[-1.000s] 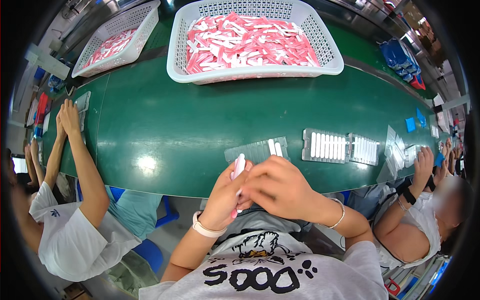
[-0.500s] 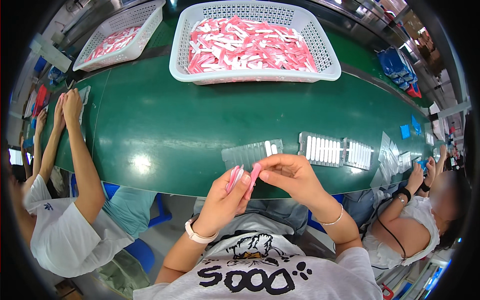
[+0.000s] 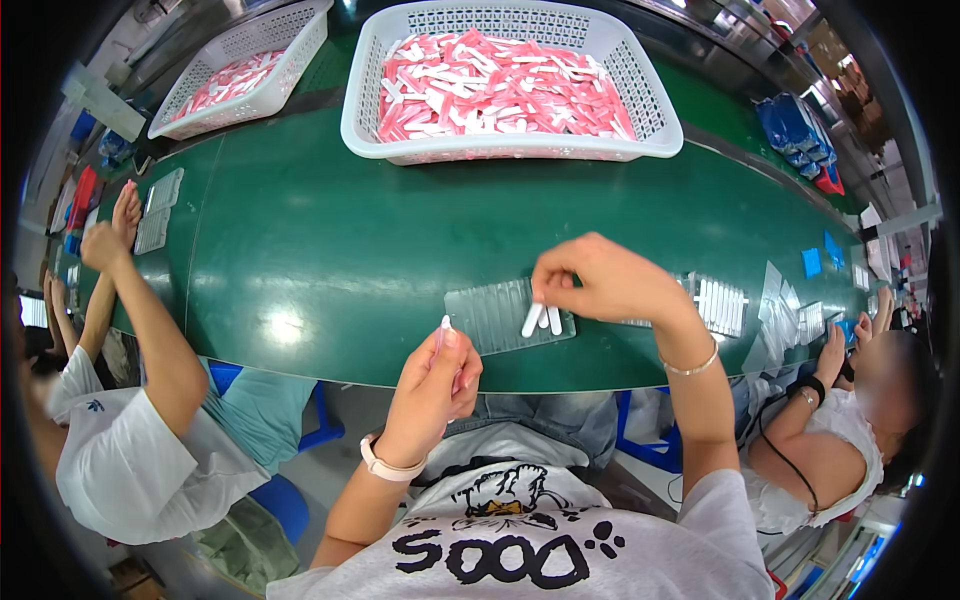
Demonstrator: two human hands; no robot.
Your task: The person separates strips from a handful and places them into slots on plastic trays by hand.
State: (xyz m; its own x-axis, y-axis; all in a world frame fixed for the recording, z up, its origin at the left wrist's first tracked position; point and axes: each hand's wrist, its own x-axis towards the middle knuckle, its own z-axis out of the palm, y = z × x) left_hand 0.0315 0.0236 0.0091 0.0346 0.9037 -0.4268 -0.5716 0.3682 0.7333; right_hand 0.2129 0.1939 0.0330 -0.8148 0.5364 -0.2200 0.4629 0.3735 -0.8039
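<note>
My left hand [image 3: 437, 375] is closed around a few slim pink-and-white sticks [image 3: 445, 325]; only the end of one shows plainly above the fingers. Farther right, my right hand [image 3: 605, 278] pinches a slim white stick [image 3: 532, 319] over the right part of a clear ribbed tray [image 3: 488, 308]. Other white sticks [image 3: 553, 318] lie in the tray's slots beside it. Whether the pinched stick rests fully in its slot I cannot tell. The tray lies on the green table [image 3: 330, 250] near its front edge, and its left slots hold no sticks.
A white perforated basket [image 3: 520, 150] heaped with pink and white sticks stands at the back, with a similar basket [image 3: 225, 122] at the far left. Another tray [image 3: 720, 305] of white sticks lies right, beside clear plastic sheets [image 3: 772, 315]. Co-workers sit on both sides.
My right hand has left my left hand and moved away to the tray with a stick. My left hand has shifted slightly left. The left co-worker's hands have moved apart from their tray.
</note>
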